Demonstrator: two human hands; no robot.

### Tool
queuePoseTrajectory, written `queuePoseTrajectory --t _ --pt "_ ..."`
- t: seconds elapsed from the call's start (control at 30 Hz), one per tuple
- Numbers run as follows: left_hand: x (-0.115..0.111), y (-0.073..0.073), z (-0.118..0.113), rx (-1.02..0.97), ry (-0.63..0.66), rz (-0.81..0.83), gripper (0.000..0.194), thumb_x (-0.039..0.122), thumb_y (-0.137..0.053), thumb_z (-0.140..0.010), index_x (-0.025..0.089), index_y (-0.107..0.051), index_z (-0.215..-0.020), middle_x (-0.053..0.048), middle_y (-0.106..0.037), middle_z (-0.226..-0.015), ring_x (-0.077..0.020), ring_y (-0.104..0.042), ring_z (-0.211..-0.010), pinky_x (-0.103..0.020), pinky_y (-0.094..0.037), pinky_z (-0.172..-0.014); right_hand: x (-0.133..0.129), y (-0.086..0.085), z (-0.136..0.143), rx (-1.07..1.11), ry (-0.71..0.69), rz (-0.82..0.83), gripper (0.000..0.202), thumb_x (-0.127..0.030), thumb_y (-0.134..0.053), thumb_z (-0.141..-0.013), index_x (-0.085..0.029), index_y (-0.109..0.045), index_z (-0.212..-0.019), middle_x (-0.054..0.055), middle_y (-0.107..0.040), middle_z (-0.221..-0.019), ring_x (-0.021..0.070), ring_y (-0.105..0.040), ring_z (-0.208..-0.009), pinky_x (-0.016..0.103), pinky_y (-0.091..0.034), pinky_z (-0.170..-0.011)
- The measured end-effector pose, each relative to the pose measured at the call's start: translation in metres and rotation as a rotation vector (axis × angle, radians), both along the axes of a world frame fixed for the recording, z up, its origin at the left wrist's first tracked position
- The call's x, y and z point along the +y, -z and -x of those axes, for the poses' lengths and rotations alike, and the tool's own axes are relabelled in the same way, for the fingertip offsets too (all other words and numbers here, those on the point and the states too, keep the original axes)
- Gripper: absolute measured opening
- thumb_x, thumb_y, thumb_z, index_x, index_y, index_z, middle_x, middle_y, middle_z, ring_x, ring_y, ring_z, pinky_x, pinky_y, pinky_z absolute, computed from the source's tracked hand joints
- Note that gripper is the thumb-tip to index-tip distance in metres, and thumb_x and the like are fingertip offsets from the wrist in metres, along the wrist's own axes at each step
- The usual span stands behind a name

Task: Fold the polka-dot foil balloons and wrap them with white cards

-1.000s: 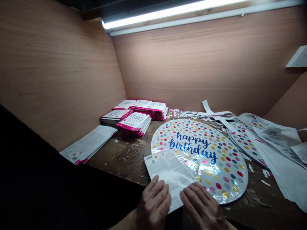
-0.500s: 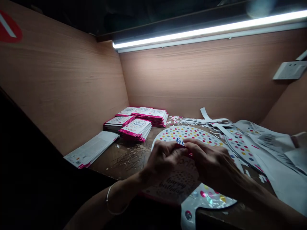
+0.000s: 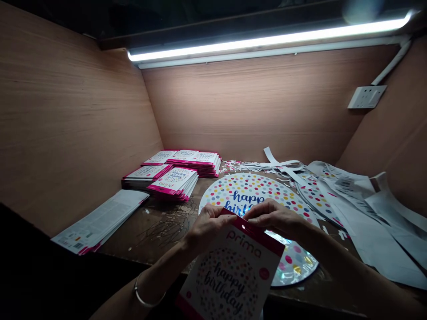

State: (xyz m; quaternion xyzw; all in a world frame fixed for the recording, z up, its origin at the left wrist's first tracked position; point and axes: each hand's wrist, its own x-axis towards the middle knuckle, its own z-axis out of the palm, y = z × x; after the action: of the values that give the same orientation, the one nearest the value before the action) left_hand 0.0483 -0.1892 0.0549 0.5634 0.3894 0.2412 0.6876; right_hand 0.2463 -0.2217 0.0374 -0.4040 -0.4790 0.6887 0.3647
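Note:
A "prima" happy birthday card packet (image 3: 230, 275), white with pink top and bottom bands, hangs tilted in front of me at the table's front edge. My left hand (image 3: 211, 222) is closed on its upper left corner, thumb on the front. My right hand (image 3: 273, 218) pinches along the pink top edge, close to the small hang hole. Behind and partly beneath the hands lies a round flat foil balloon (image 3: 230, 184) with coloured dots and blue lettering. The packet and hands cover part of it.
Stacks of similar packets (image 3: 173, 178) stand at the back left. A fanned pile of card sleeves (image 3: 100, 222), back side up, lies nearer on the left. White paper strips (image 3: 283, 165) and loose sheets (image 3: 376, 249) cover the right. A wall socket (image 3: 367, 97) is at right.
My view has turned slightly right. The packet's front now faces me more plainly, and my hands have drawn apart a little along its top edge. The balloon's tail is now hidden.

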Motion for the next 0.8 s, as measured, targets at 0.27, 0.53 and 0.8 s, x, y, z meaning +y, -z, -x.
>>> queuePoseTrajectory --t 0.27,0.53,0.8 --pt "0.001 0.008 -0.002 0.036 0.020 -0.007 0.023 0.031 -0.067 -0.063 0.010 -0.060 -0.058 0.003 -0.047 -0.049 -0.0066 -0.040 -0.044 -0.018 -0.027 -0.043 -0.001 0.009 0.003 0.020 0.060 0.055 0.025 -0.028 -0.075 -0.056 -0.008 -0.070 -0.071 0.001 -0.060 -0.056 0.0061 -0.049 -0.049 0.018 -0.035 -0.050" --pt "0.002 0.014 -0.001 0.086 0.045 -0.001 0.024 0.032 -0.065 -0.065 0.011 -0.057 -0.054 0.005 -0.040 -0.044 -0.0054 -0.033 -0.041 -0.019 -0.021 -0.041 -0.002 0.010 0.005 -0.039 0.040 0.019 0.020 -0.016 -0.067 -0.053 -0.008 -0.071 -0.071 0.002 -0.062 -0.057 0.0081 -0.051 -0.051 0.020 -0.037 -0.052" --pt "-0.003 0.018 -0.002 0.095 0.054 -0.032 0.022 0.032 -0.067 -0.061 0.010 -0.064 -0.061 0.002 -0.051 -0.050 -0.0081 -0.043 -0.047 -0.019 -0.028 -0.045 0.000 0.030 0.008 -0.146 -0.020 -0.088 0.019 -0.011 -0.056 -0.052 -0.011 -0.068 -0.066 -0.001 -0.061 -0.060 0.0093 -0.049 -0.055 0.021 -0.038 -0.055"
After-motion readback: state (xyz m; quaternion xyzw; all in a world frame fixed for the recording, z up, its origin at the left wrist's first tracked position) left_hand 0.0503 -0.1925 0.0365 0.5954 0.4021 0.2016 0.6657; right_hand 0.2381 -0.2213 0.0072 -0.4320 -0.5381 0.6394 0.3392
